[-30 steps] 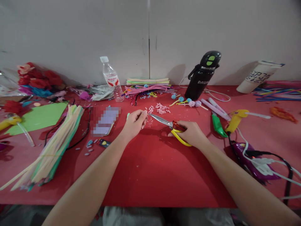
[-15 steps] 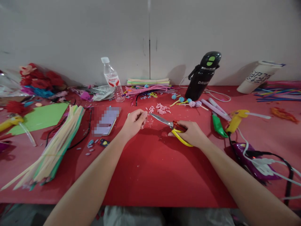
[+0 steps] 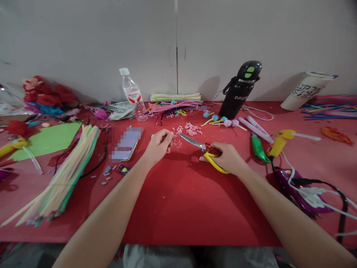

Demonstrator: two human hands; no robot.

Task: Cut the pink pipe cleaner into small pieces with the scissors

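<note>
two bright yellow glue guns lie on the red table [image 3: 178,208], one at each side. by the left glue gun [image 3: 15,143] is a heap of crumpled, soft-looking red flowers [image 3: 46,95], then one flat green sheet [image 3: 52,139] and one banded bundle of long fuzzy strips [image 3: 64,171], cream, green and pale pink. next come one flat, rectangular phone [image 3: 129,143], its screen blurred, and one clear plastic bottle [image 3: 134,98] with a white cap.

the left hand [image 3: 160,145] is closed in a pinch, thumb against fingertips; whether anything small sits between them i cannot tell. just beyond it lies a loose pile of short pink pieces [image 3: 192,128], too many and too small to count. the right hand [image 3: 224,158] grips one pair of scissors [image 3: 192,141] by its red and yellow handles, the smooth metal blades pointing at the left hand, tip near but apart from its fingers.

behind stand one glossy black flask [image 3: 237,96] and, farther right, one tapered white cup [image 3: 302,92]. five small bobbly balls [image 3: 227,123], three blue and two lilac, lie before the flask.
</note>
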